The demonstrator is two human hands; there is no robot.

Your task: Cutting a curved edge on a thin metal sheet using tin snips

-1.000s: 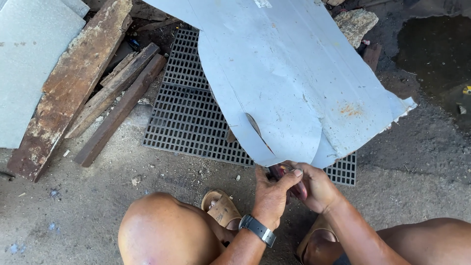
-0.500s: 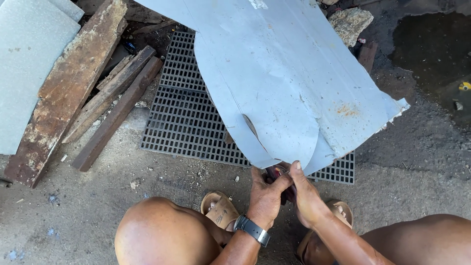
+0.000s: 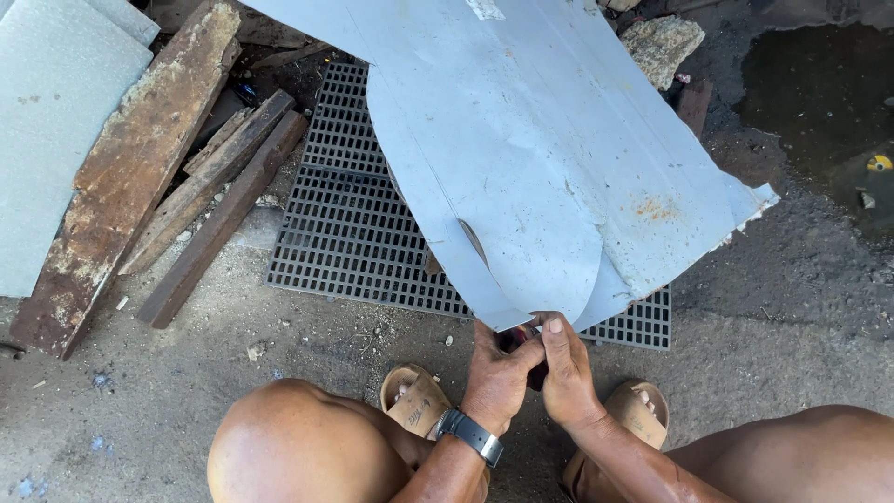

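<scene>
A large bent sheet of grey metal (image 3: 521, 158) with a rust spot lies over a black grate (image 3: 354, 233). Its near rounded edge has a curved cut and an overlapping flap. Both my hands meet at that edge. My left hand (image 3: 498, 377), with a dark wristwatch, is closed around a small dark tool with red on it (image 3: 518, 341), mostly hidden between the hands. My right hand (image 3: 566, 373) grips the same tool from the right, its thumb up against the sheet's edge. I am squatting, and my knees and tan sandals (image 3: 414, 401) frame the hands.
Rusty, weathered planks (image 3: 130, 177) and wooden strips (image 3: 219, 205) lie left of the grate, beside a pale grey panel (image 3: 47, 121). A rock (image 3: 659, 42) sits at the top right. A dark wet patch (image 3: 819, 102) covers the ground on the right. The ground is gritty concrete.
My hands stay clasped on the tool at the sheet's edge. The sheet's right corner has shifted slightly left and down, and my right sandal shows more.
</scene>
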